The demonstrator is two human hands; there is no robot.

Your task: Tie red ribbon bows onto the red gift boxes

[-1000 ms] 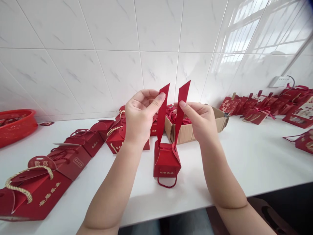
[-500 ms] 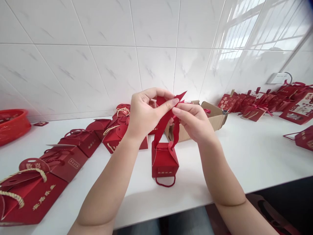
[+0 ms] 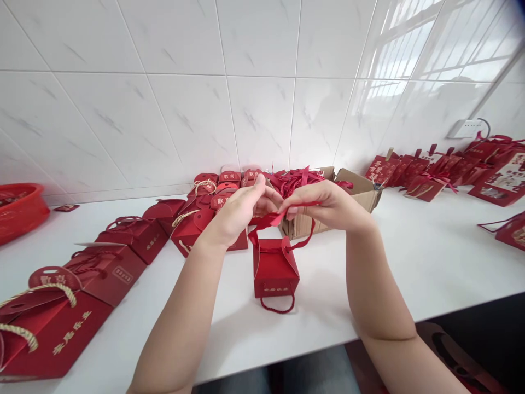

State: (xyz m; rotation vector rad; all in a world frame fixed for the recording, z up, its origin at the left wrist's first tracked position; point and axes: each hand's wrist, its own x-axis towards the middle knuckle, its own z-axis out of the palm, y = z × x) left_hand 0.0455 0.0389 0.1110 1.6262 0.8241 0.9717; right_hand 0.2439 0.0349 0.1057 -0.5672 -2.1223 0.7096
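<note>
A small red gift box (image 3: pixel 276 268) stands upright on the white table in front of me, its flaps folded together at the top and a cord handle hanging down its near side. Red ribbon (image 3: pixel 270 220) runs through the top of the box and rises in loose loops. My right hand (image 3: pixel 334 205) pinches the ribbon between thumb and fingers, above and right of the box. From the left, my left hand (image 3: pixel 241 210) curls its fingers around the ribbon close to the right fingertips; part of its grip is hidden.
Red gift boxes (image 3: pixel 118 268) line the left side, with more boxes (image 3: pixel 192 224) behind. A cardboard box (image 3: pixel 361 200) with red ribbons (image 3: pixel 299 178) stands at the back. Finished-looking red bags (image 3: pixel 426 183) are at right, a red basin (image 3: pixel 20 213) at far left.
Both hands have come lower, towards the box. The ribbon, held up high before, now lies in lower loops, and the right hand has turned with its wrist raised.
</note>
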